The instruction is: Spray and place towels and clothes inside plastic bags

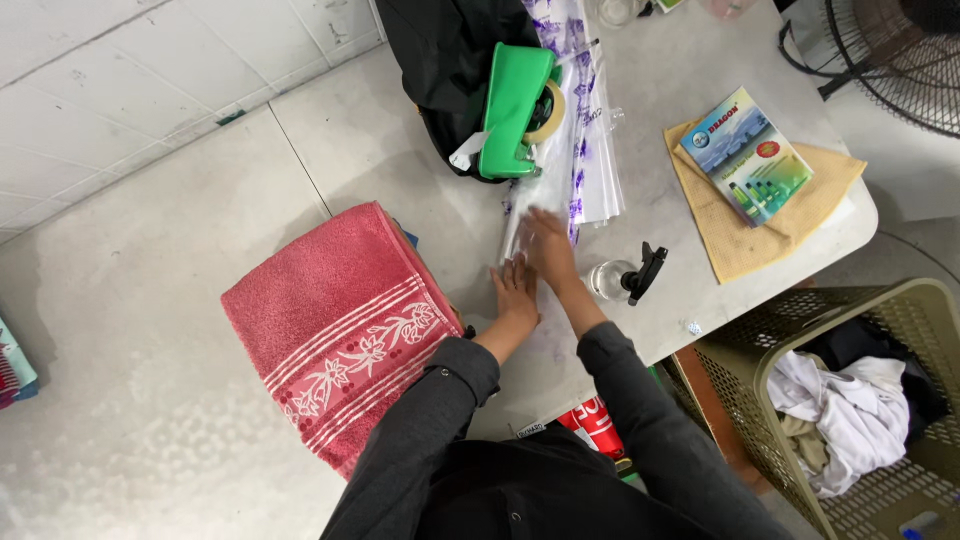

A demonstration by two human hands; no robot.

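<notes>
Left hand: I am seeing it lying flat, fingers stretched out, pressing the clear plastic bag on the table, gripping nothing.
Right hand: it is resting flat too, fingers spread on that bag.
Nearby: a green tape dispenser is sitting above, a red towel lying to the left.

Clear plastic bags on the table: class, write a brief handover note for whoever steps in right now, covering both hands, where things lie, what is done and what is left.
Left hand: flat, palm down on the clear plastic bag, holding nothing.
Right hand: flat on the same bag, further up.
The bag lies on the grey table, below the green tape dispenser. The folded red towel sits at the left.
Done: bag laid flat.
Left: bag looks empty, and the towel is outside it.
</notes>
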